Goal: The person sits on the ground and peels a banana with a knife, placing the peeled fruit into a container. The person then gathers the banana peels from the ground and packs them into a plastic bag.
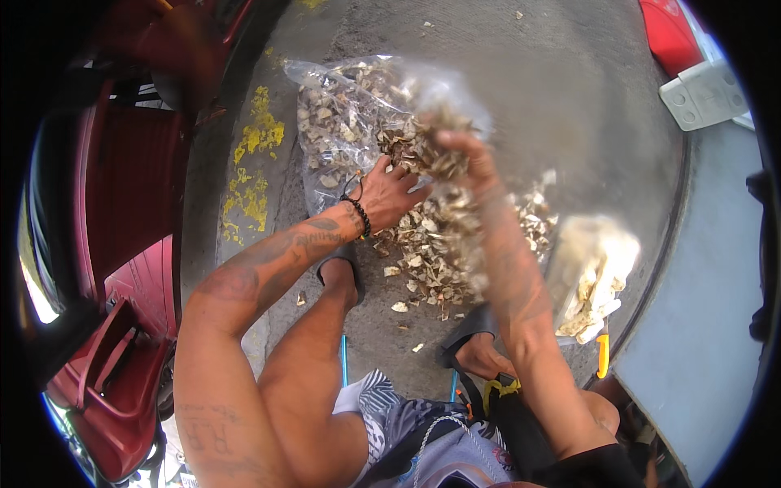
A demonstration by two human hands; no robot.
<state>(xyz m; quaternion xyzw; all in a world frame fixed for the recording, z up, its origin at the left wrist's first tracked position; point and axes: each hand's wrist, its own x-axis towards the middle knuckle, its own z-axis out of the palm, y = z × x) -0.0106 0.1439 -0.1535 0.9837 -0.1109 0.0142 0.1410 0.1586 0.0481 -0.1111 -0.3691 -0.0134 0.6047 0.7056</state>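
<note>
Dry brown and cream peelings [436, 250] lie in a heap on the concrete between the feet. Beyond them lies a clear plastic bag [332, 116], largely filled with similar peelings. My left hand [390, 192] is at the bag's near edge, fingers spread and bent; whether they pinch the plastic cannot be told. My right hand [470, 158], blurred, is raised over the bag's mouth with a clump of peelings [448, 143] in it. To the right, pale peeled roots [589, 299] fill a clear plastic bag or container, and a yellow-handled knife [603, 354] rests beside it.
A grey-blue panel [689, 293] runs along the right side, with a white plastic piece [701, 94] and a red object [670, 36] above. Dark red plastic chairs [116, 396] stand at left. Both sandalled feet flank the heap. Yellow paint [259, 134] marks the concrete.
</note>
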